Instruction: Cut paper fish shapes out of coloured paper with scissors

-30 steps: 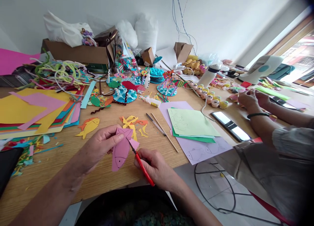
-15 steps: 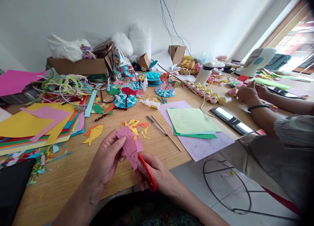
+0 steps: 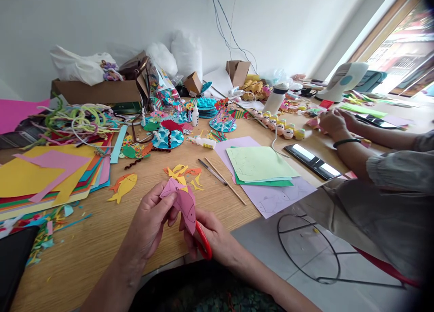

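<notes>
— Pink paper fish cut-out [image 3: 183, 203], where is it?

— You hold it up over the near edge of the wooden table [image 3: 101, 239]. Your left hand [image 3: 152, 219] pinches it at its 9 o'clock side, thumb and fingers pressed together on the paper.

— And my other hand?

— Your right hand [image 3: 213, 239] is at 5 o'clock from the fish. Its fingers are closed around the red-handled scissors [image 3: 202, 240]. The paper hides the blades, so it is hard to tell if they are apart or together.

— What lies near?

— At 10 o'clock from the fish, a yellow and orange paper fish [image 3: 124, 185] lies flat on the table. At 12 o'clock, just beyond, are yellow and orange paper scraps [image 3: 185, 172]. At 2 o'clock lie two thin wooden sticks [image 3: 224, 181], and past them a light green paper sheet [image 3: 257, 163] on top of a pale purple sheet [image 3: 281, 194].

— Anything else?

— A stack of coloured paper sheets [image 3: 50, 176] sits far off at 9 o'clock. Another person's hands [image 3: 334, 122] are busy at 2 o'clock, well apart from yours.
</notes>
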Available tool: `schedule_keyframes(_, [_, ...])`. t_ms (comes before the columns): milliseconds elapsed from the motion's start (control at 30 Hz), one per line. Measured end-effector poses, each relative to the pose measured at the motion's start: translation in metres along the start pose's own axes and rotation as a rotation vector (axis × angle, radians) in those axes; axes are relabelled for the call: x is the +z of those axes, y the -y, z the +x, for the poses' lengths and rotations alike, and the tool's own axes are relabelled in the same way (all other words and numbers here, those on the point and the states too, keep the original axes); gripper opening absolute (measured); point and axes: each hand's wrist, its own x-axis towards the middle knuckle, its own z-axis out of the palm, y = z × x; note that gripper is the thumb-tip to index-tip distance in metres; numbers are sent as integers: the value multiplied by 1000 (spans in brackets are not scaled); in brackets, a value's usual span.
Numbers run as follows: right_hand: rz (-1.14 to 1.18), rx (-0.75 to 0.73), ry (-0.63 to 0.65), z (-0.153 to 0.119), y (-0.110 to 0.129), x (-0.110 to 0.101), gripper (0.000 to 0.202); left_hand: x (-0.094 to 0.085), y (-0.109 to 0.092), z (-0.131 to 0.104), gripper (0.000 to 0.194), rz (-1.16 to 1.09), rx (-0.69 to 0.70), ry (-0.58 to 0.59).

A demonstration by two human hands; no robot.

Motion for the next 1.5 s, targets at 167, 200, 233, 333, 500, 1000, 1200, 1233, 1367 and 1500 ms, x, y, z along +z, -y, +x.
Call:
schedule_keyframes(167, [4,11,-2,-1,0,0,50,-3,2,2,22,83,68,7])
schedule_keyframes(200, [-5,13,1,-1,0,0,51,-4,3,2,21,91,80,-3])
schedule_keyframes(233, [-15,15,7,-1,-1,0,52,-5,4,3,20,101,92,-12])
schedule_keyframes(333, [-29,9,19,-1,-3,-1,55,-9,6,3,16,152,123,-29])
schedule_keyframes(500, [3,12,8,0,-6,-1,57,-12,11,2,23,257,175,8])
schedule_keyframes(1000, [27,11,-15,2,-8,0,56,-7,17,3,22,302,121,-14])
schedule_keyframes(1200, [58,11,-25,0,-6,0,58,-3,17,2,20,286,142,-13])
schedule_keyframes(1233, [58,9,-30,0,-6,0,58,-3,17,2,20,285,147,-10])
schedule_keyframes(1367, [76,10,-42,0,-3,1,62,-6,21,2,21,294,173,9])
schedule_keyframes(1500, [100,10,-35,-1,-5,1,61,-8,22,2,23,337,193,17])
